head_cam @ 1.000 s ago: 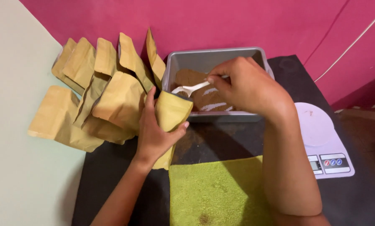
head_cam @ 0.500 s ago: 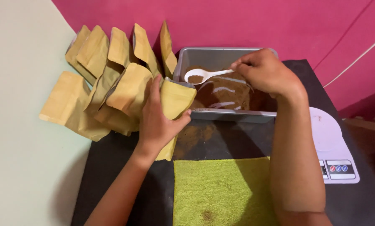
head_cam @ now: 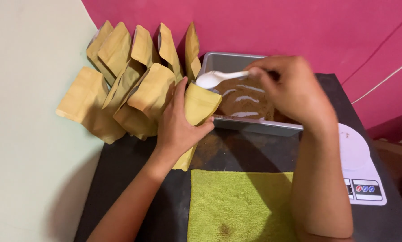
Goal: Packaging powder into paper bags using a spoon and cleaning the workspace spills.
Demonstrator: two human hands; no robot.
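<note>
My left hand (head_cam: pixel 177 124) grips an open yellow-brown paper pouch (head_cam: pixel 197 113) standing tilted beside a grey metal tray (head_cam: pixel 254 125). The tray holds brown powder (head_cam: pixel 245 99). My right hand (head_cam: pixel 291 88) holds a white plastic spoon (head_cam: pixel 218 78) by its handle, with the bowl of the spoon right over the pouch's open mouth. What lies in the spoon's bowl is not visible.
Several more paper pouches (head_cam: pixel 129 76) lean against the pink wall at the left. A green towel (head_cam: pixel 236 206) lies on the black table (head_cam: pixel 129 179) in front. A white kitchen scale (head_cam: pixel 357 166) sits at the right edge.
My right hand lifted the spoon out of the powder and carried it left to the mouth of the pouch. The left hand kept hold of the pouch.
</note>
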